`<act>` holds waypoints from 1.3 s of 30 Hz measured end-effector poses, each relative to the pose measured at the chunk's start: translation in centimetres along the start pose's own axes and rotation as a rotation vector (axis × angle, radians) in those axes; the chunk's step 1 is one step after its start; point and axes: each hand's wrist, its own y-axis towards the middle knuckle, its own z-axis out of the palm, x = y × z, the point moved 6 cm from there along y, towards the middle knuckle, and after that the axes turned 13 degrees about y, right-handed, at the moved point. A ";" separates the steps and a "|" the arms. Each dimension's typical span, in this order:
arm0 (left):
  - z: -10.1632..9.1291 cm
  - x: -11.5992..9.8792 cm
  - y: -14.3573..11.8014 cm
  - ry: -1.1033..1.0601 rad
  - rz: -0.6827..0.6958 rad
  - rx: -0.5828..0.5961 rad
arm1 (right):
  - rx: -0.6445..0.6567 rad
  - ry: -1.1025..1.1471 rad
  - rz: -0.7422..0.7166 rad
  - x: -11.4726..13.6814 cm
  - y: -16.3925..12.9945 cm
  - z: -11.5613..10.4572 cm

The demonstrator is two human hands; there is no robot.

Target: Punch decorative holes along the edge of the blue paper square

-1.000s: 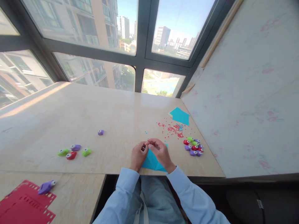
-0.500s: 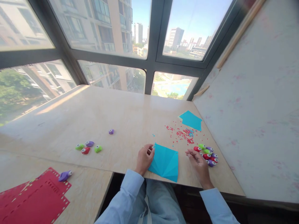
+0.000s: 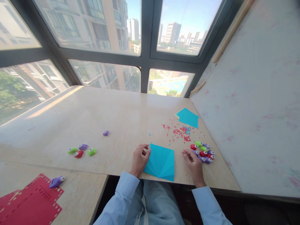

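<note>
The person sat with a creased turquoise paper sheet lying flat on the counter, its near corner overhanging the front edge. The left hand rested at the sheet's left border, fingers loosely curled and touching the paper without pinching it. The right hand lay on the counter well to the right of the sheet, its grip relaxed and holding nothing, fingertips just beside a cluster of small punches in red, green and purple.

It looked to me like the moment between handling the sheet and choosing a punch. Taking one from that tight cluster would call for a careful pinch on a single piece, so the neighbours were not scattered, while the left hand kept the paper from sliding off the edge.

The sheet was bright and thin, with fold lines fanning out from its lower corner. Beyond it lay a scatter of tiny red confetti and a second turquoise piece.
</note>
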 end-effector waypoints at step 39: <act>-16.2 4.6 -2.0 0.615 0.002 -0.720 | 0.017 0.048 -0.008 -0.5 0.3 -0.1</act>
